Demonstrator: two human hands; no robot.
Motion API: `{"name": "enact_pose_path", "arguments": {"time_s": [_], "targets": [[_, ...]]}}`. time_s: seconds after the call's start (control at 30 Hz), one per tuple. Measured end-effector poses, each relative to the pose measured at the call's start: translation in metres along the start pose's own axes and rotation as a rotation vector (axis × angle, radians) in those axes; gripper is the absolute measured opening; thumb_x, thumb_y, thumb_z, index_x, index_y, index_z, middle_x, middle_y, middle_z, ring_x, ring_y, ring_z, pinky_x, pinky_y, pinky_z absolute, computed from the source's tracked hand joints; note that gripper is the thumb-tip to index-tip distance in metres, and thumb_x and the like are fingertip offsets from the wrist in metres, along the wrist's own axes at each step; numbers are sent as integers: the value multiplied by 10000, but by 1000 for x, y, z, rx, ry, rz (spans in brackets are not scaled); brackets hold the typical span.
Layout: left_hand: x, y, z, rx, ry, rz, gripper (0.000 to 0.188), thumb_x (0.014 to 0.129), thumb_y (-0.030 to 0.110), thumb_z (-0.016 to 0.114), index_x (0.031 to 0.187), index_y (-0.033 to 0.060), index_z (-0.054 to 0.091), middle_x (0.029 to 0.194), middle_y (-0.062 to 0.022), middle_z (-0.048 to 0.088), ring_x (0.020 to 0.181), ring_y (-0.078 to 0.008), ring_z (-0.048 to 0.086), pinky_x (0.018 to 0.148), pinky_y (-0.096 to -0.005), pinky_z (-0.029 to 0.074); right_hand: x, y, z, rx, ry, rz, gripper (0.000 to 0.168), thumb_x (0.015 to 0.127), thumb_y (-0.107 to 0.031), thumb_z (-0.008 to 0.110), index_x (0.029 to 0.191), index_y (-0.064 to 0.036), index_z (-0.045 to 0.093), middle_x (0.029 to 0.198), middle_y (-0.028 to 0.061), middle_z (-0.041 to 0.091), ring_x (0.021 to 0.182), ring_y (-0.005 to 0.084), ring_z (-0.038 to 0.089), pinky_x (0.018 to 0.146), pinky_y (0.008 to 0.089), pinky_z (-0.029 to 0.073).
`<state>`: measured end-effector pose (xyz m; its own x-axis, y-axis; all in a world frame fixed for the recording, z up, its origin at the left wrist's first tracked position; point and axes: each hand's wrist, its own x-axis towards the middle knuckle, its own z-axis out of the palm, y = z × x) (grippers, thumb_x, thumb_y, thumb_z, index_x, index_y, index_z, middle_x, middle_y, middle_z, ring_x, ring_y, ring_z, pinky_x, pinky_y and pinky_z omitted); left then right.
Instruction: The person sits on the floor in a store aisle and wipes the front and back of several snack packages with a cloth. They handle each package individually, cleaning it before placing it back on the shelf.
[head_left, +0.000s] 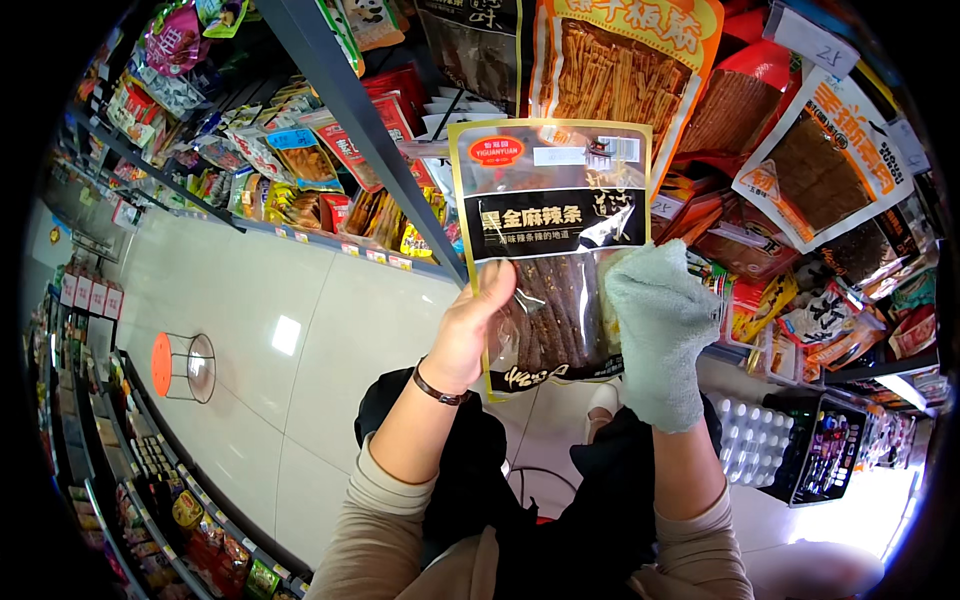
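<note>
A clear snack pouch (555, 300) of dark spicy strips, with a gold edge and black bands, is held upright before me. My left hand (476, 330) grips its left edge, thumb on the front; a dark bracelet circles the wrist. A pale green cloth (660, 330) wraps my right hand (656, 337) and lies against the pouch's right side. The right fingers are hidden under the cloth. Behind the pouch hang an orange-edged snack bag (619, 75) and a white and orange pouch (825, 161).
Shelves with packaged snacks stand ahead, with a dark metal post (367, 127) slanting at left. An orange-topped wire stool (161, 364) stands on the tiled floor. At lower right are packed bottles (754, 442) and a black crate (829, 450); curved shelving (180, 480) runs along the left.
</note>
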<state>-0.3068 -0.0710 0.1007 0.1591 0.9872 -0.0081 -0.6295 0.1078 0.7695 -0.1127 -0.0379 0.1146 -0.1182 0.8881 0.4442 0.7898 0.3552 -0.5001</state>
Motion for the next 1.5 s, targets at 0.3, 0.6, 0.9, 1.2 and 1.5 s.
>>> {"name": "enact_pose_path", "arguments": {"time_s": [0.3,0.6,0.9,1.2,1.5], "targets": [[8,-13,3,-358,-117,-130,466,1041,341,343,1374,25,423,1342,-116,531,1233,-247,514,1048,-391,394,-18,-2,-8,247,-16,7,416,903,-138,581,1300,-56,489,1287,107,477,1178,227,447,1008,380,350],[-1,-60,-23,-318,-326,-230,469,988,185,467,1414,12,372,1340,-88,538,1150,-167,563,969,-296,443,17,11,-5,332,138,-16,460,966,-66,440,1424,-56,400,1479,187,368,1400,329,307,1147,410,227],[-12,-32,1,-118,-24,-404,257,997,229,457,1189,72,522,950,-28,630,613,-95,544,514,-235,403,8,6,-6,962,1,335,412,1050,-230,334,1377,0,432,1309,118,539,1209,200,508,1051,313,354],[-11,-36,6,-236,-162,-429,459,1020,329,452,1360,22,439,1298,-47,538,1198,-138,498,1035,-316,363,2,12,-9,1135,49,584,443,1049,-308,340,1345,-2,465,1245,97,576,1129,186,554,991,312,409],[-13,-65,-9,4,42,-126,469,996,298,486,1399,71,411,1341,-90,505,1258,-188,469,1001,-356,442,-28,-40,10,233,-257,-436,510,876,-93,547,1376,-41,462,1476,172,382,1388,353,321,1155,444,230]]}}
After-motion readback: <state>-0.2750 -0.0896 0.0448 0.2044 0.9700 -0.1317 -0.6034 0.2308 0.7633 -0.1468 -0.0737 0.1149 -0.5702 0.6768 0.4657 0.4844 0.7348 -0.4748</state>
